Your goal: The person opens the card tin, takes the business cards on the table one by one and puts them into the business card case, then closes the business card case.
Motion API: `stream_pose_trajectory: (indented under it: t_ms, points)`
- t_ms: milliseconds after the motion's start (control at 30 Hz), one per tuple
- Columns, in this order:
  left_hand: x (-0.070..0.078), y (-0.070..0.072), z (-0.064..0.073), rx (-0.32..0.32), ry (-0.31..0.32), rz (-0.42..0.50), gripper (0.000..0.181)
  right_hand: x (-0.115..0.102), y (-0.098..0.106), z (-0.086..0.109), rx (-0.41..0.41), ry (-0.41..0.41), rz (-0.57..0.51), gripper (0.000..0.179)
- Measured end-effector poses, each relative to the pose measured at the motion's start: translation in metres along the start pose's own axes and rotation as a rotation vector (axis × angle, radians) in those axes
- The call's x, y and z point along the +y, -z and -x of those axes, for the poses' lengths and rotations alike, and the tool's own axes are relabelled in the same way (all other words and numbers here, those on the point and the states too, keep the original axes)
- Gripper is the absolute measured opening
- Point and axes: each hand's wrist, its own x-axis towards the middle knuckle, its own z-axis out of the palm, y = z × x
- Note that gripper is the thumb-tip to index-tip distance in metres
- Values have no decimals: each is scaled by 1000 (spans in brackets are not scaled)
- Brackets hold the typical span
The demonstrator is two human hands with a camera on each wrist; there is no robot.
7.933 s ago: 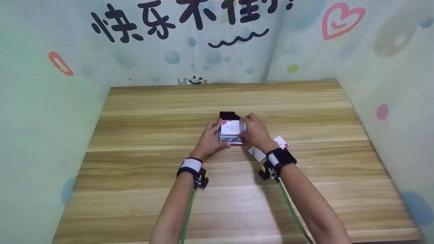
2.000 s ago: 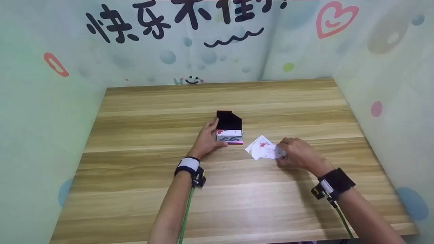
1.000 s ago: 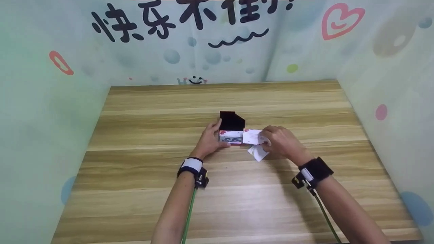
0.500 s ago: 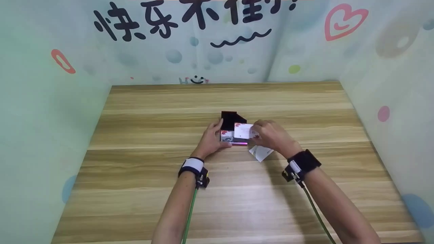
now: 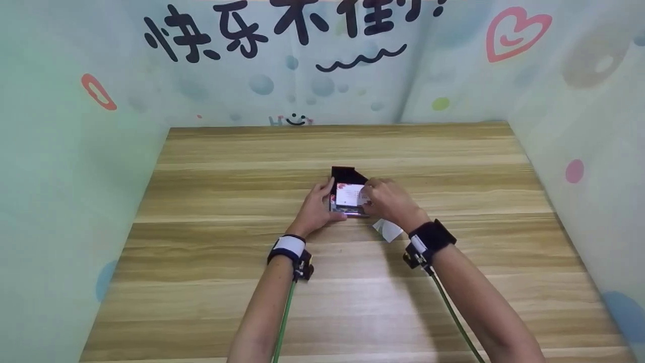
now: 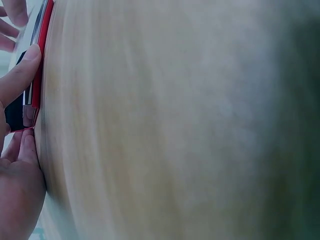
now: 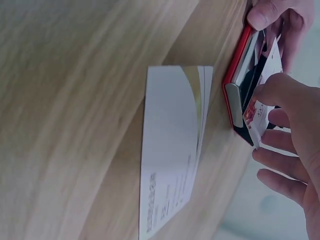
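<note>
A business card case (image 5: pixel 344 174) lies on the table with its black-lined lid raised. Its red edge (image 7: pixel 234 59) and metal frame show in the right wrist view. My left hand (image 5: pixel 312 209) grips the case at its left side, thumb along the near edge. My right hand (image 5: pixel 394 202) pinches a white business card (image 5: pixel 347 194) with red flowers, by its right end. The card sits tilted over the case's opening, its lower edge at the frame. Loose business cards (image 7: pixel 170 145) lie overlapped on the table below my right wrist.
The wood-grain table (image 5: pixel 221 191) is bounded by printed wall panels (image 5: pixel 201 96) at the back and both sides. A green cable (image 5: pixel 456 315) runs back from each wrist camera along the forearm.
My right hand has picked up the business card from the table at the right and carried it left over the case. My left hand has kept its grip on the case.
</note>
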Motion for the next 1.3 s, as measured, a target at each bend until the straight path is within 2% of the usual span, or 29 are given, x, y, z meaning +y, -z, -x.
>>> stream_pose_trajectory:
  t_ms: [333, 567, 800, 900, 1033, 1167, 1300]
  points:
    - [0, -1, -1, -2, 4, -15, 111, -6, -4, -9, -56, -59, -3, 19]
    - [-2, -1, -1, 8, -27, -40, 111, -8, -9, -12, -49, -59, 37, 20]
    - [-3, -1, -2, 1, -19, -58, 112, -10, -14, -11, -66, -79, 77, 23]
    - [-3, -2, -2, -2, -15, -76, 113, -12, -15, -9, -77, -87, 68, 28]
    - [-3, -2, -1, 0, -11, -55, 111, -15, -15, -7, -101, -95, 91, 36]
    - [-4, -2, -1, 5, -16, -25, 110, -20, -14, -8, -69, -113, 101, 41]
    - [-4, -1, -2, 0, -30, -18, 109, -26, -17, -8, -44, -85, 86, 42]
